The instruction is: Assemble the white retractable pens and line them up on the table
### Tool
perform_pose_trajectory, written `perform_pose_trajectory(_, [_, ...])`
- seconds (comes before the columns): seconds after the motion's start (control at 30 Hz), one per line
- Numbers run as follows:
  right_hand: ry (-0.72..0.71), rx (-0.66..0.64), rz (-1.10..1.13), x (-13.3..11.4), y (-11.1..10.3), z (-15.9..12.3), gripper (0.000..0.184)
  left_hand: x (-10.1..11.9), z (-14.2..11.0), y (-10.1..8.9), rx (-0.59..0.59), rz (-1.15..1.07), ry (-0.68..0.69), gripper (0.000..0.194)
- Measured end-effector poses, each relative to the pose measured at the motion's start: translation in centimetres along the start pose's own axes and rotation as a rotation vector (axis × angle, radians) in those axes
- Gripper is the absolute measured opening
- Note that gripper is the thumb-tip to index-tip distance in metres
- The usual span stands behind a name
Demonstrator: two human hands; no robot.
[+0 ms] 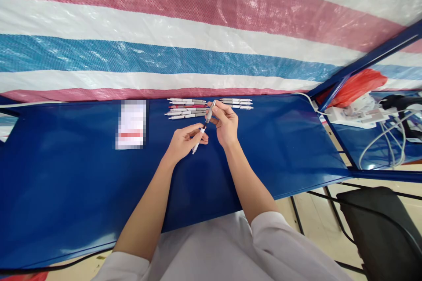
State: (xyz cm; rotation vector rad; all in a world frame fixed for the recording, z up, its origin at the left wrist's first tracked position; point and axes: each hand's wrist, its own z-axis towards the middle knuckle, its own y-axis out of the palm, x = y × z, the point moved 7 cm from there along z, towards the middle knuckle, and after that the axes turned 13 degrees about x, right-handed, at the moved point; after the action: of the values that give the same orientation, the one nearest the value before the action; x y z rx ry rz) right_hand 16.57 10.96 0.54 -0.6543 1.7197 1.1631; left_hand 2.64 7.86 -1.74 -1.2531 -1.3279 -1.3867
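A white and grey pen [197, 145] slants between my two hands above the blue table. My left hand [183, 144] is closed around its white lower barrel, whose end sticks out below the fingers. My right hand [227, 125] pinches the grey upper section [209, 116]. A short dark stretch shows between the two sections; whether they are joined there I cannot tell. Just beyond my hands lies a group of several white and grey pens [186, 116], with a red pen [186, 106] among them. More white and grey pens [236, 100] lie to the right, partly behind my right hand.
A blurred-out white rectangle [132, 123] lies left on the blue table [82, 175]. Striped plastic sheeting [165, 22] hangs behind. At right are a blue metal frame [343, 81], a power strip [352, 116] with white cables, a red bag [359, 85] and a dark chair [379, 224].
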Motion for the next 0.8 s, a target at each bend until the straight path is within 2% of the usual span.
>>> perform_pose_trajectory(0.23, [-0.018,0.01,-0.046,-1.5,0.5,0.3,0.027,0.7,-0.1,0.1,0.017,0.049,0.027,0.037])
perform_pose_trajectory(0.5, [-0.047,0.025,0.045,-3.4,0.8,0.6,0.021,0.9,-0.1,0.2,0.022,0.076,0.045,0.034])
perform_pose_trajectory(0.8, [-0.054,0.03,-0.019,-3.8,1.0,0.8,0.024,1.4,-0.2,0.2,0.052,0.076,0.032,0.033])
